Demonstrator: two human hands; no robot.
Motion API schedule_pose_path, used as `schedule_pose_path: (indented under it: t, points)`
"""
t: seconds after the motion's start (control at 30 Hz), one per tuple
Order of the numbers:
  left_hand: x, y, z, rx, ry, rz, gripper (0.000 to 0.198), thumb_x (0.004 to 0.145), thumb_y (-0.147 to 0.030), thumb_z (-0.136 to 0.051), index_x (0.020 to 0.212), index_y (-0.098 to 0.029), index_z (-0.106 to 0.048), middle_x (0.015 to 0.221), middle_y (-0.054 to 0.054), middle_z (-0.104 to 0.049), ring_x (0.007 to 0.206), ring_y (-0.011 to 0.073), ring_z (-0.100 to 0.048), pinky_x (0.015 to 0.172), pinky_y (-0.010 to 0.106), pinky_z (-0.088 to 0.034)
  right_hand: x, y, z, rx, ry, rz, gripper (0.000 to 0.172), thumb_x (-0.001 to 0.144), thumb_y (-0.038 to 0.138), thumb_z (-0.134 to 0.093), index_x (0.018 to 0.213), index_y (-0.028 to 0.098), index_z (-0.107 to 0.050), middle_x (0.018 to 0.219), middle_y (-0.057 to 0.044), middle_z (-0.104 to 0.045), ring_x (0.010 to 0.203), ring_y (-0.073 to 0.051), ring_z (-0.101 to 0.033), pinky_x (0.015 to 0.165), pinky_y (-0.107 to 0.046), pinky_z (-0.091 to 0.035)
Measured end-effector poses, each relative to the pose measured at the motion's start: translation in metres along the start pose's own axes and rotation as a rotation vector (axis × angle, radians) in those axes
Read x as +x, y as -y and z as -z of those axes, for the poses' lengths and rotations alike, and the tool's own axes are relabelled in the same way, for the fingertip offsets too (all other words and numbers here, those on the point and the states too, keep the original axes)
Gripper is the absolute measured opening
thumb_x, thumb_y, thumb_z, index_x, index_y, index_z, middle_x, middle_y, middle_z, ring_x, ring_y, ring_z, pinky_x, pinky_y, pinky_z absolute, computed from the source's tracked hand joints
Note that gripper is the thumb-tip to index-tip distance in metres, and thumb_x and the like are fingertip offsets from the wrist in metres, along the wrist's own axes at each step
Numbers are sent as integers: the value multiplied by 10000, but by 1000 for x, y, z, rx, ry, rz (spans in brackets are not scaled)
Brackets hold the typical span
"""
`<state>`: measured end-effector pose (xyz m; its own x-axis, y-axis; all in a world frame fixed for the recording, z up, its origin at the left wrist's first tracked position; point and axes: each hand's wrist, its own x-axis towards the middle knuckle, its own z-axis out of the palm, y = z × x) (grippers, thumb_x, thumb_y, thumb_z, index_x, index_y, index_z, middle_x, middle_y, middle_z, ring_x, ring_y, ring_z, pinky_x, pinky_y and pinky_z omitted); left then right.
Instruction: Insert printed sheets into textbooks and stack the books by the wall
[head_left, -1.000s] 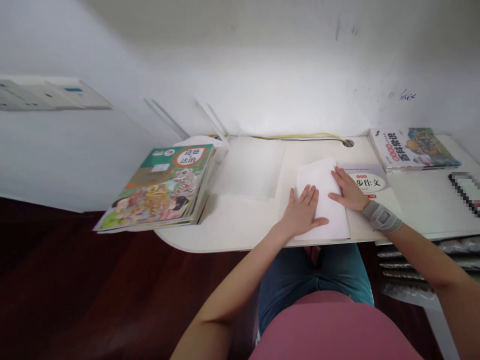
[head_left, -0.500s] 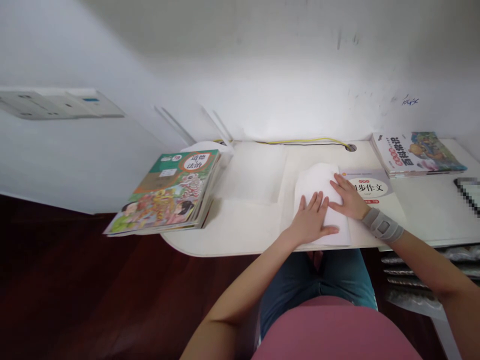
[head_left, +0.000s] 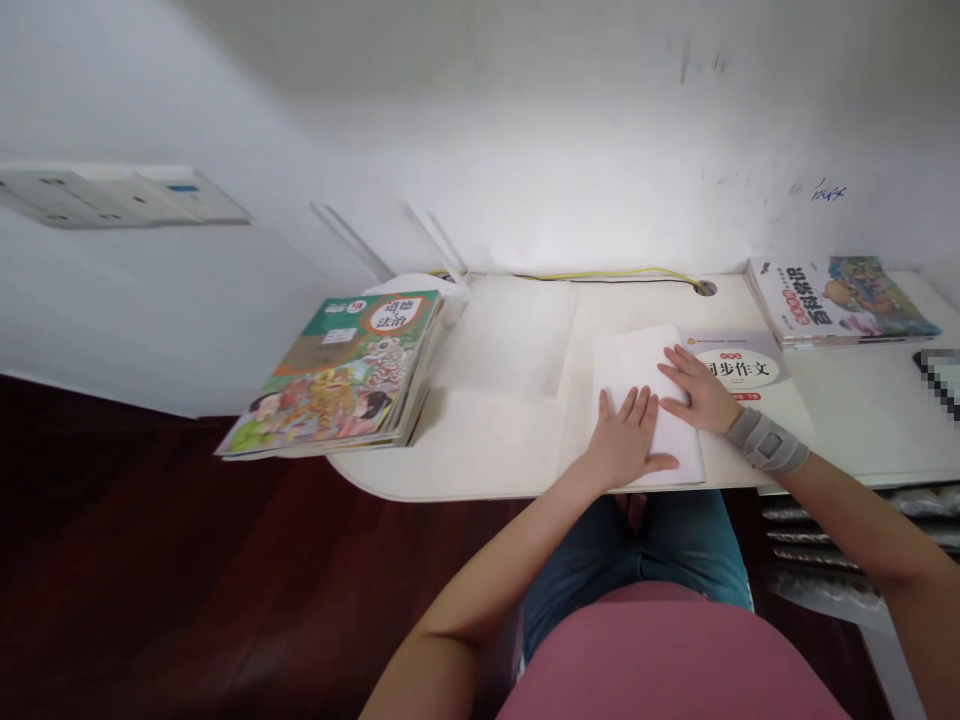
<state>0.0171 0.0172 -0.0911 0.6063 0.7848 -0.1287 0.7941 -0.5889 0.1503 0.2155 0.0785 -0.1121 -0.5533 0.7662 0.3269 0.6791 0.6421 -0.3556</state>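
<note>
Both palms rest on a folded white sheet near the front edge of the white desk. My left hand lies flat on its lower part, fingers spread. My right hand, below a grey wrist strap, presses the sheet's right side with its fingers apart. Partly under the sheet and my right hand is a workbook with a pale cover and large black characters. Whether the sheet is plain paper or a thin film is hard to tell.
A stack of textbooks overhangs the desk's left end. A translucent sheet lies beside it. More books sit at the back right, near a pixelated dark-edged object. A yellow cable runs along the wall.
The sheet's rounded, raised top now lies flatter with a straighter edge. Both hands stay nearly in place on it. The view has shifted slightly.
</note>
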Motion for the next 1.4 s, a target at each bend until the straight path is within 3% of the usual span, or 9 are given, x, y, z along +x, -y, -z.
schedule_pose_path:
  t: [0.27, 0.43, 0.63, 0.87, 0.93, 1.03, 1.2, 1.3, 1.4]
  points:
    - [-5, 16, 2, 25, 43, -3, 877, 834, -716, -276, 1484, -136, -173, 1540, 161, -140, 1419, 361, -89, 1050, 705, -65, -2, -3, 0, -21, 61, 22, 674, 848, 548, -490, 1378, 141, -407, 1505, -180, -276, 1419, -285, -154, 1102, -563, -234]
    - [-7, 20, 6, 34, 91, 18, 834, 854, -691, -268, 1491, -166, -147, 1549, 120, -131, 1424, 353, -49, 1053, 699, -48, -2, -7, -6, -62, 35, 27, 746, 842, 605, -459, 1407, 127, -365, 1500, -185, -289, 1407, -302, -192, 1104, -555, -242]
    - [-8, 30, 8, 9, 124, 52, 843, 846, -694, -299, 1495, -184, -125, 1554, 108, -104, 1422, 363, -8, 1050, 698, -61, 1, 1, -9, -251, 177, 0, 867, 836, 671, -385, 1390, 4, -361, 1494, -244, -255, 1408, -321, -176, 1128, -490, -222]
    - [-14, 26, 2, 15, 75, 54, 834, 864, -678, -272, 1488, -139, -151, 1547, 139, -119, 1425, 352, -41, 1055, 688, -76, 4, 1, -12, -330, 278, 17, 938, 816, 739, -287, 1430, 29, -299, 1505, -210, -253, 1408, -316, -175, 1147, -468, -163]
    - [-15, 27, -1, 26, 34, 83, 795, 881, -652, -265, 1486, -145, -170, 1549, 136, -117, 1424, 352, -54, 1061, 677, -97, 4, 0, -14, -331, 290, 18, 952, 804, 752, -288, 1437, 41, -290, 1505, -204, -257, 1402, -329, -192, 1143, -478, -163]
    - [-16, 35, -10, 38, -87, 246, 684, 926, -545, -278, 1471, -135, -230, 1545, 157, -142, 1416, 365, -91, 1078, 636, -148, 5, 0, -15, -338, 300, 26, 954, 807, 751, -276, 1430, 29, -301, 1500, -214, -259, 1397, -335, -205, 1138, -481, -170]
    - [-25, 52, -23, -106, -224, 465, 541, 935, -271, -340, 1423, -40, -298, 1492, 254, -253, 1369, 325, -289, 1071, 452, -323, 6, 3, -11, -355, 293, 32, 912, 822, 723, -317, 1407, 24, -345, 1486, -224, -284, 1396, -321, -217, 1133, -474, -191]
    - [-33, 56, -25, -217, -335, 493, 518, 897, -139, -315, 1413, -100, -332, 1485, 214, -299, 1328, 291, -379, 1024, 424, -397, 3, 16, -8, -370, 284, 27, 824, 860, 645, -363, 1382, 9, -382, 1473, -237, -306, 1384, -332, -246, 1121, -472, -221]
    - [-38, 62, -23, -304, -499, 491, 508, 843, -86, -343, 1339, -139, -443, 1434, 185, -379, 1289, 295, -425, 1007, 456, -416, -11, 45, -10, -387, 256, -27, 655, 920, 507, -360, 1339, 10, -443, 1431, -258, -370, 1355, -345, -307, 1079, -488, -287]
